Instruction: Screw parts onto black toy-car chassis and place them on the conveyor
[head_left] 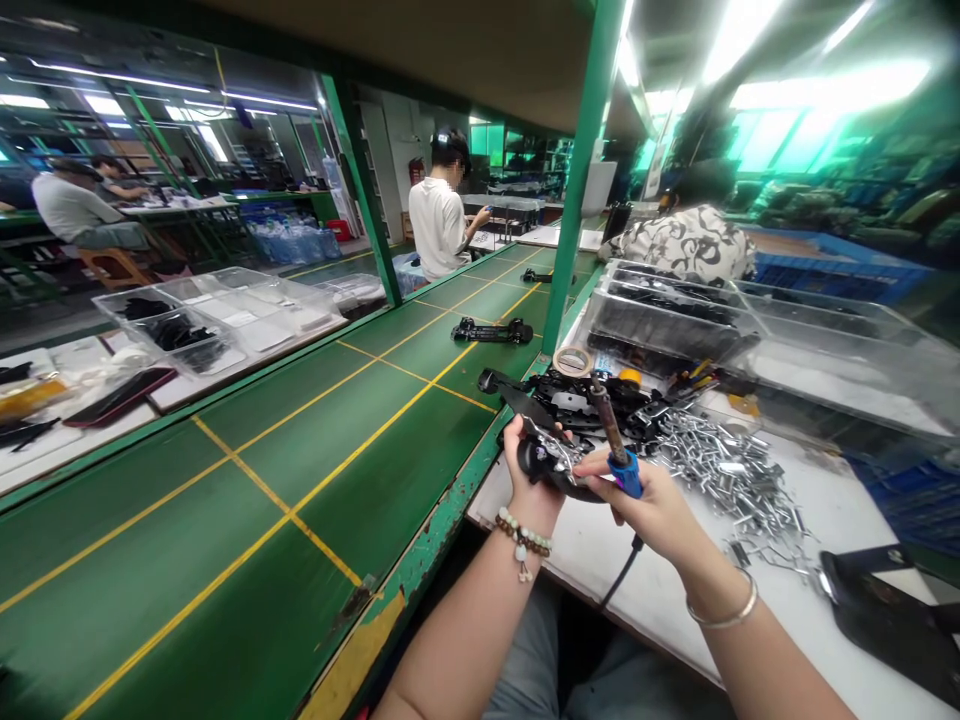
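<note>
My left hand (531, 492) is closed around a black plastic chassis part (534, 458) with shiny metal pieces on it, held above the near edge of the white table. My right hand (656, 508) grips a soldering iron (628, 474) by its blue handle, its brown metal shaft pointing up and away from the part. The fingertips of that hand also reach the metal pieces on the part. A dark cord (622, 572) hangs below. Beyond the hands lies a heap of black plastic parts (600, 400), beside a pile of small bent metal pieces (731, 475).
A green conveyor belt (330, 440) with yellow lines runs along my left, carrying a black chassis (491, 331). A green post (574, 200) rises at its edge. Clear plastic bins (840, 370) stand at the right. A roll of tape (572, 361) lies behind the heap. Co-workers (442, 220) sit farther off.
</note>
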